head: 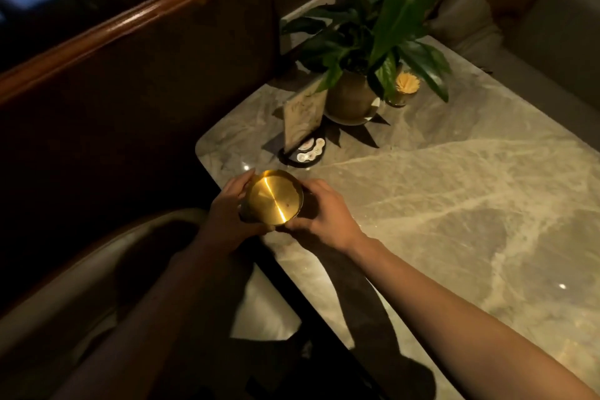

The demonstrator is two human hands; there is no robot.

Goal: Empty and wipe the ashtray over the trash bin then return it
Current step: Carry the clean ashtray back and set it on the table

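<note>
Both hands make the grip: my left hand [227,204] cups the near-left wall of the ashtray [272,196] while my right hand [319,214] closes on its right side, fingertips meeting near the front rim. So each hand is wrapped against the ashtray, holding it between them at the near-left corner of the marble tabletop [454,204]. I cannot tell in this dim light whether its base is resting on the stone or just lifted off it.

It reads as a round, brass-coloured metal dish with a polished, mirror-bright floor, so I judge it rigid, moderately weighty for its size, and slick under bare skin. It will not crush or bend, but it could slide out of a loose pinch, especially when tipped. The sensible hold is the outer wall, opposite sides, thumbs low and fingers under the base; the glossy inside is best left untouched. It looks nearly clean inside, bar a small dark speck.

No trash bin is in view. The potted plant [354,94] and a card stand [303,127] sit further back, well apart.
</note>
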